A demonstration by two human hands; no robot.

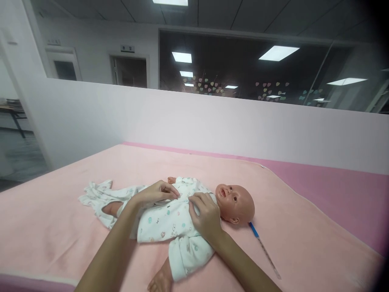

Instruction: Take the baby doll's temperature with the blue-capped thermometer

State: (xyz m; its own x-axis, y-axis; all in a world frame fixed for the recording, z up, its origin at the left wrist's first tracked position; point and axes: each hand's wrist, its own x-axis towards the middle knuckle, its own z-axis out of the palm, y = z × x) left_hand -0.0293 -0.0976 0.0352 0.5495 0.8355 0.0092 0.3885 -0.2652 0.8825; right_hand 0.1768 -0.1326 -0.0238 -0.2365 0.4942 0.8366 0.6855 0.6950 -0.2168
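A baby doll (238, 205) lies on its back, its bald head to the right. It wears a white patterned top (161, 223), and white patterned trousers (92, 196) trail to the left, a bare leg showing through them. My left hand (158, 192) rests over the middle of the top, its fingers curled together at the cloth's front. My right hand (205, 213) is on the chest near the doll's neck, its fingertips pinching at the front of the top. What lies between the fingertips of either hand is too small to make out.
A thin stick with a blue end (253, 230) lies right of the doll's head. The pink blanket (288, 211) covers the padded surface. A low white wall (212, 125) stands behind it, with windows beyond.
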